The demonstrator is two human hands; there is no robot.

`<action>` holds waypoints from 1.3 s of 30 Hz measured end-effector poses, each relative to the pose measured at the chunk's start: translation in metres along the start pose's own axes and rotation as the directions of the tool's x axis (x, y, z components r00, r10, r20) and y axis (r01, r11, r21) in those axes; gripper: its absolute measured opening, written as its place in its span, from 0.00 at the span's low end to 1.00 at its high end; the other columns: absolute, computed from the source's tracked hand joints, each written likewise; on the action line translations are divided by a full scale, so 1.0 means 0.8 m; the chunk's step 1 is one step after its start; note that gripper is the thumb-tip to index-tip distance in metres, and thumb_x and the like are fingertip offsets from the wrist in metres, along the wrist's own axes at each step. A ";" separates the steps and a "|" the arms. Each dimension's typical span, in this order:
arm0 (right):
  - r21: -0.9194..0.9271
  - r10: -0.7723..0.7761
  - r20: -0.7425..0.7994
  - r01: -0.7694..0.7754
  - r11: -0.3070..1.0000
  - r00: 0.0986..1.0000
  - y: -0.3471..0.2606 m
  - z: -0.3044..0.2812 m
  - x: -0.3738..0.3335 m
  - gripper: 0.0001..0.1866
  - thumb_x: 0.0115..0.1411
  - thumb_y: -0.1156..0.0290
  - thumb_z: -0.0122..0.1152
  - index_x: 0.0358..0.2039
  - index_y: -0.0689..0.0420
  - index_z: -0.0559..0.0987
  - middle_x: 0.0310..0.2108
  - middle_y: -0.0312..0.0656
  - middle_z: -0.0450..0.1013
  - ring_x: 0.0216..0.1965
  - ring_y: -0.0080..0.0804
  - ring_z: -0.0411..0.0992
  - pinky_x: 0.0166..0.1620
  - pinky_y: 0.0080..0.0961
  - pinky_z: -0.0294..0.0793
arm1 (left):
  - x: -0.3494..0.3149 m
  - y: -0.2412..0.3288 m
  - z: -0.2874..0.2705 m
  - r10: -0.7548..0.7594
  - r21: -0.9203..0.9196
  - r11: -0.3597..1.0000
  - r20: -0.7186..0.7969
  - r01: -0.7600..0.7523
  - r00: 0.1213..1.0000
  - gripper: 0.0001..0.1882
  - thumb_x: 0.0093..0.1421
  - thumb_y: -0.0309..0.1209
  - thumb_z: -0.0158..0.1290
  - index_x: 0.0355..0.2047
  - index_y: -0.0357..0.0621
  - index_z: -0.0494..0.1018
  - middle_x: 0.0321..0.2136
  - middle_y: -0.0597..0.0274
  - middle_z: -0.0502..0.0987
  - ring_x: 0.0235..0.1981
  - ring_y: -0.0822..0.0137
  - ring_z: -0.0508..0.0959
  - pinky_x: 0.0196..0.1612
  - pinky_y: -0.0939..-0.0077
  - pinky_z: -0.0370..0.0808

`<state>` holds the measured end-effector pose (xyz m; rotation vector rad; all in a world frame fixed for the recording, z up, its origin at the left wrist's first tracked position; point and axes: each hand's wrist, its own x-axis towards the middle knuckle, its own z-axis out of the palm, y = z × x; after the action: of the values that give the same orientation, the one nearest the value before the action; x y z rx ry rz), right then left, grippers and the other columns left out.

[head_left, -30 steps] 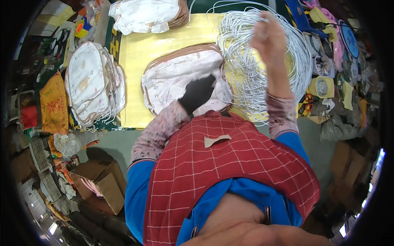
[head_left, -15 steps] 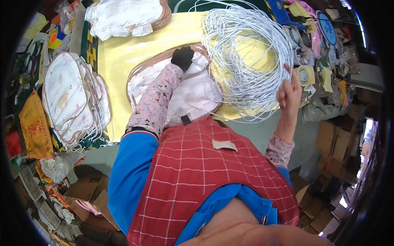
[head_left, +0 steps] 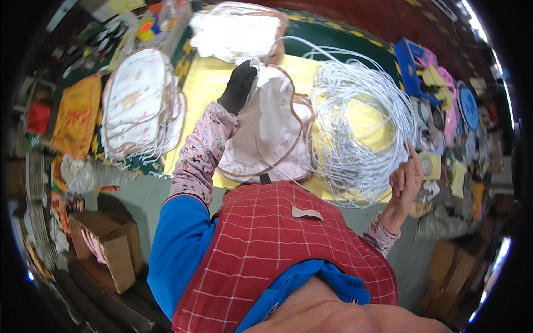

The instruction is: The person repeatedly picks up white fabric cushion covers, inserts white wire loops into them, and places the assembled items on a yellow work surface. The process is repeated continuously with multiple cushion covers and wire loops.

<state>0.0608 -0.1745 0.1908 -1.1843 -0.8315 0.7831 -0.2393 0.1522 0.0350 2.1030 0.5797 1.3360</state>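
My left hand, in a black glove, pinches the far edge of a white cloth piece with brown edging and holds that edge raised. Beneath it lie more such cloth pieces on the yellow sheet. A thin white cord trails from the cloth toward the near side of a big coil of white cord. My right hand, bare, is beside the coil's right edge. Its index finger points up and the other fingers curl in; whatever they may hold is hidden.
Another stack of white cloth pieces lies at the far side of the yellow sheet. At left sits a stack of printed oval pieces with cords hanging off. A blue bin and small clutter line the right side.
My left hand has gripped the cloth's far edge and lifted it, where before it pressed on the pile. The view has shifted; my right hand stays beside the coil.
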 end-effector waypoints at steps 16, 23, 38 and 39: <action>0.093 0.007 0.428 -0.052 0.994 0.904 0.010 -0.031 0.038 0.19 0.64 0.73 0.42 0.53 0.70 0.64 0.08 0.24 0.53 0.06 0.10 0.47 0.11 0.10 0.46 | -0.016 0.130 -0.104 -0.101 0.042 0.992 -0.300 0.119 0.949 0.12 0.55 0.20 0.48 0.41 0.39 0.70 0.44 0.50 0.69 0.48 0.55 0.70 0.51 0.65 0.67; -0.366 -0.109 0.615 0.406 0.838 0.781 -0.023 0.143 0.040 0.27 0.53 0.80 0.39 0.57 0.58 0.64 0.16 0.39 0.69 0.12 0.21 0.63 0.18 0.17 0.60 | 0.068 0.330 0.019 0.592 0.415 0.705 0.102 -0.575 0.799 0.07 0.48 0.33 0.57 0.29 0.51 0.76 0.36 0.63 0.73 0.41 0.64 0.75 0.56 0.56 0.62; -0.222 -0.122 0.540 0.281 0.934 0.833 -0.037 0.082 0.057 0.14 0.58 0.74 0.47 0.44 0.62 0.75 0.23 0.39 0.73 0.18 0.18 0.65 0.20 0.19 0.62 | 0.030 0.246 -0.099 0.238 0.431 0.893 -0.204 -0.131 0.949 0.19 0.50 0.38 0.57 0.40 0.44 0.71 0.29 0.55 0.76 0.31 0.61 0.77 0.36 0.71 0.72; -0.220 -0.037 0.542 0.184 0.958 0.840 -0.038 0.086 0.049 0.13 0.59 0.74 0.48 0.43 0.62 0.75 0.21 0.37 0.71 0.17 0.16 0.63 0.19 0.18 0.60 | 0.028 0.254 -0.085 0.195 0.466 0.879 -0.150 -0.104 0.969 0.18 0.49 0.39 0.57 0.40 0.46 0.72 0.27 0.55 0.75 0.30 0.60 0.77 0.34 0.69 0.72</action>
<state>0.0221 -0.1148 0.2375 -1.1476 -1.4967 0.9432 -0.2811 0.0318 0.2088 2.4460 0.9017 1.6301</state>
